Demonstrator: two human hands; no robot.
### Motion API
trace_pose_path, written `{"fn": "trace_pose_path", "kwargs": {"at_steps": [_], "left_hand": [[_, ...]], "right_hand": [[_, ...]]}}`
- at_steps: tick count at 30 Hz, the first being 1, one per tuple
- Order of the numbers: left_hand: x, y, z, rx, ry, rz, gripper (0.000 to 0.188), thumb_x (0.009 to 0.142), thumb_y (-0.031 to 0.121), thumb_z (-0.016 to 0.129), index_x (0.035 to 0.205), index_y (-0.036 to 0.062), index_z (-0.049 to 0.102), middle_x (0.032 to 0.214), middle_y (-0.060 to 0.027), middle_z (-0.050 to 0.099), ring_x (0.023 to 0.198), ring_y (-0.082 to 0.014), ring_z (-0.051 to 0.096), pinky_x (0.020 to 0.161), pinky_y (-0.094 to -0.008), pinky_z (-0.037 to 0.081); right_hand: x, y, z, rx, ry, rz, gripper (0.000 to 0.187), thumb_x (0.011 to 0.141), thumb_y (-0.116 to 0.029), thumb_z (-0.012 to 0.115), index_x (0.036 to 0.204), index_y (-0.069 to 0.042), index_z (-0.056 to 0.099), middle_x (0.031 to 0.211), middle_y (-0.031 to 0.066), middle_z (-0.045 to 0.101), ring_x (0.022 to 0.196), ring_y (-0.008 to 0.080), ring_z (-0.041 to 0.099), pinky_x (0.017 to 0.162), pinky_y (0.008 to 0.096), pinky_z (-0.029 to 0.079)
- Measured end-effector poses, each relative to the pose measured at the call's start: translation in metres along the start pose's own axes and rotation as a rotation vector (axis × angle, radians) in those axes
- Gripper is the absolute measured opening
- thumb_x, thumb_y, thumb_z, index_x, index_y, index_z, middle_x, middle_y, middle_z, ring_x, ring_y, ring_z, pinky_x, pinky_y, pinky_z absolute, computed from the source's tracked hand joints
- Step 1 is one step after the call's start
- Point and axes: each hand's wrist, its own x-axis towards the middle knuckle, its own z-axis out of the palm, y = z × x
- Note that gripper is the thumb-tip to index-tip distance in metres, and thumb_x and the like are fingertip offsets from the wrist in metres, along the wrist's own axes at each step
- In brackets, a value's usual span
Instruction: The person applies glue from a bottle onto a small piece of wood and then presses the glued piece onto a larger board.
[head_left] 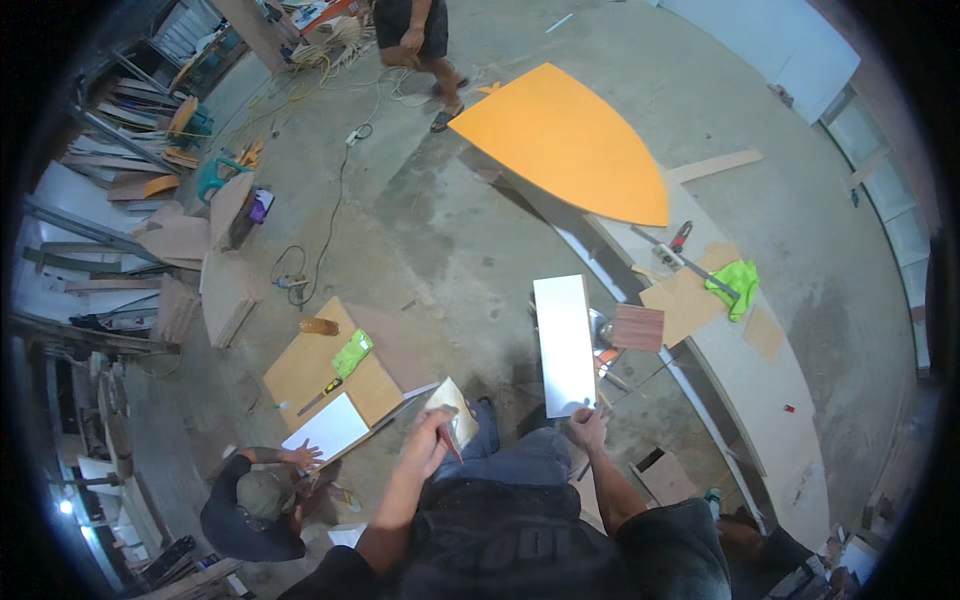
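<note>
My left hand (428,445) is closed round a flat cream-coloured piece (458,412) with a red strip along it, held above my left leg. I cannot make out exactly what kind of thing it is. In front of me, a white rectangular board (566,345) lies lengthwise, pointing away from me. At its near right corner my right hand (588,428) has its fingers closed on the edge. Beside the board's right side, a small reddish-brown wooden piece (638,328) sits over partly hidden metal and orange items.
A co-worker in a cap (262,495) rests a hand on another white panel (328,428), left. A long curved workbench (740,400) bears a large orange panel (570,140) and a green cloth (735,288). A cable (342,190) crosses the floor; another person's legs (425,60) stand beyond.
</note>
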Motion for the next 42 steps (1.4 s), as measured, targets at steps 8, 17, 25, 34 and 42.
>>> {"fn": "trace_pose_path", "kwargs": {"at_steps": [8, 17, 25, 34, 42], "left_hand": [[0.035, 0.073, -0.011, -0.08, -0.03, 0.007, 0.034, 0.094, 0.011, 0.05, 0.121, -0.0088, 0.057, 0.112, -0.0181, 0.065, 0.109, -0.0294, 0.064, 0.098, -0.0406, 0.05], [0.129, 0.185, -0.125, -0.012, -0.025, 0.204, 0.026, 0.089, 0.0, 0.054, 0.114, -0.003, 0.062, 0.108, -0.0136, 0.067, 0.1, -0.027, 0.066, 0.091, -0.0375, 0.05], [0.144, 0.323, -0.117, -0.273, -0.054, 0.217, 0.033, 0.096, 0.016, 0.049, 0.12, -0.0051, 0.058, 0.117, -0.0155, 0.064, 0.111, -0.0278, 0.061, 0.102, -0.0418, 0.046], [0.215, 0.341, -0.103, -0.313, -0.07, 0.117, 0.034, 0.093, 0.018, 0.055, 0.117, -0.0051, 0.06, 0.109, -0.0142, 0.066, 0.109, -0.0283, 0.062, 0.099, -0.0415, 0.048], [0.335, 0.43, -0.094, -0.328, 0.012, 0.125, 0.035, 0.095, 0.02, 0.053, 0.121, -0.0037, 0.057, 0.111, -0.0131, 0.065, 0.109, -0.0283, 0.062, 0.098, -0.043, 0.049]], "right_hand": [[-0.035, -0.022, -0.065, 0.016, -0.215, 0.053, 0.112, 0.071, -0.058, 0.075, 0.15, 0.004, 0.025, 0.135, 0.0277, 0.054, 0.112, 0.0418, 0.062, 0.094, 0.0454, 0.053], [0.003, -0.135, -0.034, 0.485, -0.121, -0.068, 0.082, 0.078, -0.026, 0.078, 0.139, 0.007, 0.037, 0.105, 0.0154, 0.066, 0.082, 0.0186, 0.067, 0.072, 0.031, 0.055], [-0.017, -0.337, -0.102, 0.41, -0.462, -0.095, 0.098, 0.076, -0.039, 0.081, 0.149, 0.003, 0.029, 0.1, 0.0139, 0.072, 0.095, 0.0171, 0.067, 0.076, 0.0343, 0.051], [0.055, -0.457, -0.044, 0.604, -0.543, -0.279, 0.085, 0.085, -0.021, 0.08, 0.145, 0.008, 0.027, 0.12, 0.0214, 0.068, 0.11, 0.0262, 0.065, 0.1, 0.0378, 0.049], [0.189, -0.63, -0.032, 0.592, -0.556, -0.222, 0.093, 0.075, -0.021, 0.087, 0.146, 0.006, 0.032, 0.115, 0.0217, 0.067, 0.115, 0.0273, 0.062, 0.101, 0.0391, 0.047]]}}
